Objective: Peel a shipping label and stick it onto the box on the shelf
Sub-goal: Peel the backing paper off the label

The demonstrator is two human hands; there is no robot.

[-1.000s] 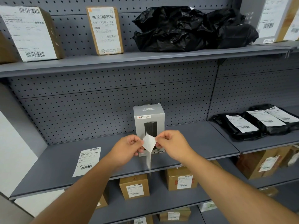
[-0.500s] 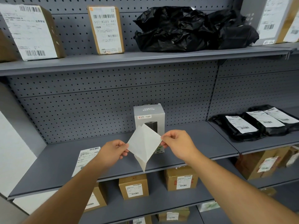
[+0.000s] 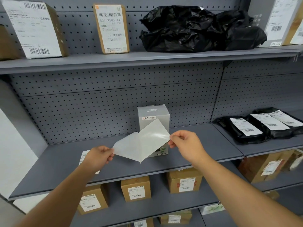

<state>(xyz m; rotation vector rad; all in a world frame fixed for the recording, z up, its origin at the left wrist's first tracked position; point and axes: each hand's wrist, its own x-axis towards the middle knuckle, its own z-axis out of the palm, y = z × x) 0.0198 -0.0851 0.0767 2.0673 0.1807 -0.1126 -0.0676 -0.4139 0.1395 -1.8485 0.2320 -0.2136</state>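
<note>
Wider apart now, left hand [image 3: 100,157] and right hand [image 3: 186,142] grip glossy label [image 3: 144,143].

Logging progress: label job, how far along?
Done: peel mostly open; only the bottom corner joins the sheets. In hand: left hand pinches the matte sheet, right hand the glossy sheet; which is label or backing is unclear. Left: finish separating, then stick the label on the grey box, still bare.

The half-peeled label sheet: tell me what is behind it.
Behind the label sheet stands the grey box on the shelf; the box's top and lower right corner show, its middle front is covered.
</note>
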